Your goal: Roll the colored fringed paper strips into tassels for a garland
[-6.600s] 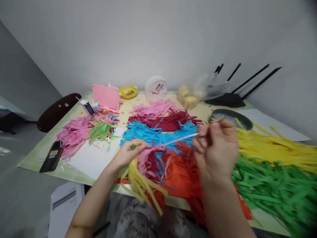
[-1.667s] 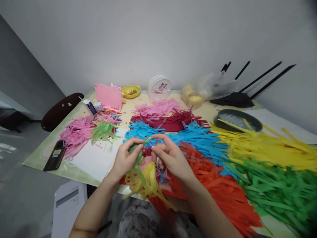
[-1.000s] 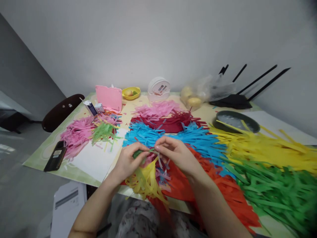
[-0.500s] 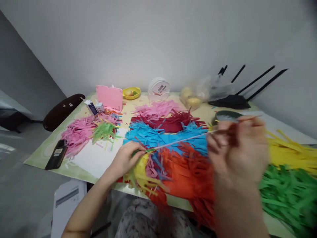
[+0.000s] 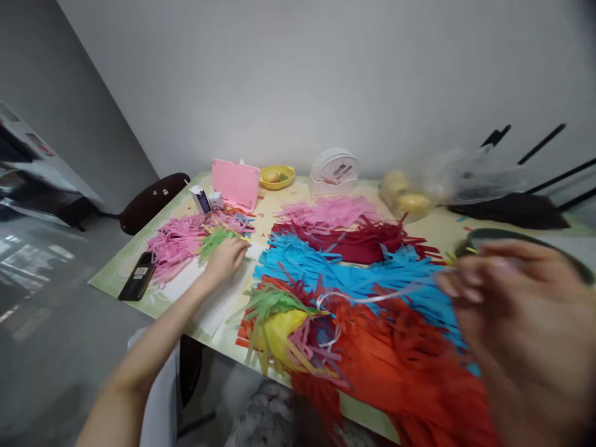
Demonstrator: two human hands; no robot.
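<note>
My right hand, blurred and near the camera, pinches the end of a thin white ribbon. The ribbon droops leftward to a fringed paper tassel bundle in yellow, green, pink and blue, lying at the table's front edge. My left hand is at the pile of light green fringed paper on the left, its fingers drawn together; what they hold, if anything, is hidden. Red-orange fringed paper, blue fringed paper and dark red fringed paper lie in bands between my hands.
Pink fringed paper lies at left near a black phone and white sheet. Behind stand a pink panel, a yellow fruit dish, a white holder and bagged yellow fruit. A dark bowl is by my right hand.
My left hand has let go of the tassel bundle and moved left and back to the green paper pile. The ribbon, taut before, now hangs slack from my right hand. The view has shifted left.
</note>
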